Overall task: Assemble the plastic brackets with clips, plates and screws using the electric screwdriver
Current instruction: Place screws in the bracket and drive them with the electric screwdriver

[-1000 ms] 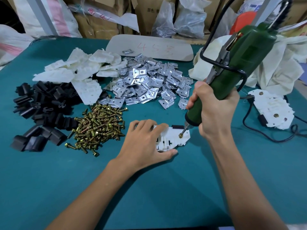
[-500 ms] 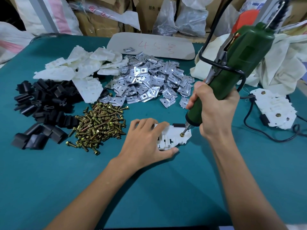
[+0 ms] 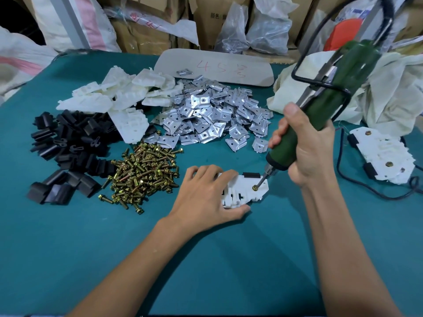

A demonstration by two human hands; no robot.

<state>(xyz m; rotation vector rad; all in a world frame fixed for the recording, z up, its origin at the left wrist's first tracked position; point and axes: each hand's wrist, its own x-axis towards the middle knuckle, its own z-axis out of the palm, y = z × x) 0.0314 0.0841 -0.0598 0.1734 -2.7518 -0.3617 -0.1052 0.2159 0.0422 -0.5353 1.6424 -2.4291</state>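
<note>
Left hand: fingers flat, pressing the white bracket on the green table;
Right hand: wrapped around the green screwdriver; bit on the brass screw

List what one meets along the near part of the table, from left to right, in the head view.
Black clips, brass screws, left hand, white bracket, right hand gripping the electric screwdriver, finished brackets.
</note>
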